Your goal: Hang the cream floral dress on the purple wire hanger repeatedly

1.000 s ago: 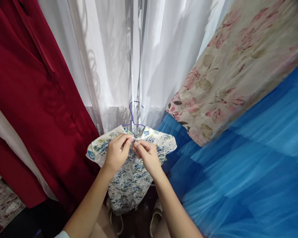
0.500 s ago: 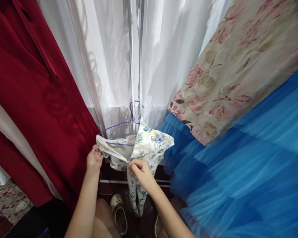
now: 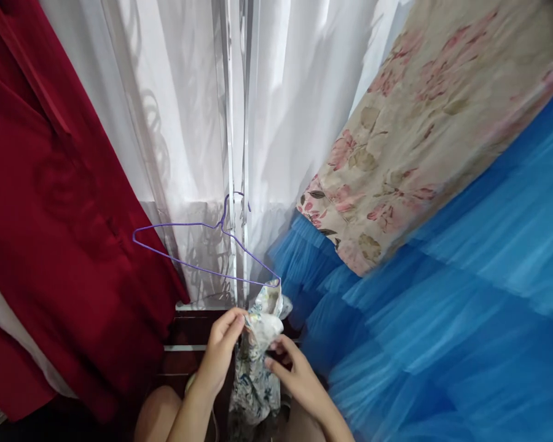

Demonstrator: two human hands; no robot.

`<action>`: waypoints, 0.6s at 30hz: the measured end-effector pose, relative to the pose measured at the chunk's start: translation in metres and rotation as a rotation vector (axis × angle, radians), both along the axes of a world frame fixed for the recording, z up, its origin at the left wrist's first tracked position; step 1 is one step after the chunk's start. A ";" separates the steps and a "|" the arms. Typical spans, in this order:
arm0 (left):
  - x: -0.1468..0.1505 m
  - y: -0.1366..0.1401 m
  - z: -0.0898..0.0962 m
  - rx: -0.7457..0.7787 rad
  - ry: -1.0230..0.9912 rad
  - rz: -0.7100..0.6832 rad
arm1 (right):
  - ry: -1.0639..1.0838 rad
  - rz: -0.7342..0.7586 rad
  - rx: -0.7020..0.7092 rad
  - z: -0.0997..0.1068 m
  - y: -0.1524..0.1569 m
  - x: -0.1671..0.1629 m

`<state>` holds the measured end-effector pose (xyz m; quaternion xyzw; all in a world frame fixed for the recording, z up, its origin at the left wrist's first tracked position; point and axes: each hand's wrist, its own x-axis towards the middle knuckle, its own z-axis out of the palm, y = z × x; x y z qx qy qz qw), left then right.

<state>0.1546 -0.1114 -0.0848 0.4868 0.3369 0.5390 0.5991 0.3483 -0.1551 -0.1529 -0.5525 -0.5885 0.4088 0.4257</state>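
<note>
A small floral-print shirt, white with blue flowers, hangs bunched between my two hands. My left hand pinches its upper part from the left. My right hand holds it from the lower right. One corner of the shirt still catches on the right tip of a thin purple wire hanger. The hanger's hook rests on a white vertical frame and the hanger tilts down to the right, mostly bare.
A dark red garment hangs at the left. White sheer curtains fill the back. A floral beige cloth and a blue tulle dress hang at the right. A dark wooden sill lies below.
The shirt has slid off the hanger's left arm and most of its right arm. Both hands have come together lower down, gathering the shirt. The hanger now shows bare and tilted.
</note>
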 end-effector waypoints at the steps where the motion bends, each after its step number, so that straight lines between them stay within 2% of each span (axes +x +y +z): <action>1: 0.009 -0.009 0.002 0.009 0.030 -0.023 | 0.028 0.054 0.003 0.008 -0.005 -0.007; 3: 0.023 -0.025 0.004 0.044 0.089 -0.060 | 0.108 0.142 -0.046 0.023 -0.012 -0.019; 4: 0.026 -0.031 0.005 0.069 0.112 -0.083 | 0.158 0.139 -0.075 0.028 -0.013 -0.024; 7: 0.024 -0.038 0.003 0.105 0.077 -0.094 | 0.368 0.022 -0.123 0.034 -0.010 -0.032; 11: -0.003 -0.023 -0.006 0.038 -0.041 0.082 | 0.787 -0.201 -0.253 0.030 -0.007 -0.037; 13: -0.019 -0.014 -0.012 0.012 0.009 0.117 | 0.904 -0.283 -0.338 0.030 -0.011 -0.041; 15: -0.030 -0.011 -0.016 0.008 0.142 0.076 | 0.896 -0.229 -0.388 0.033 -0.017 -0.044; 18: -0.029 -0.019 -0.024 -0.003 0.313 -0.168 | 0.709 0.054 -0.376 0.044 -0.024 -0.037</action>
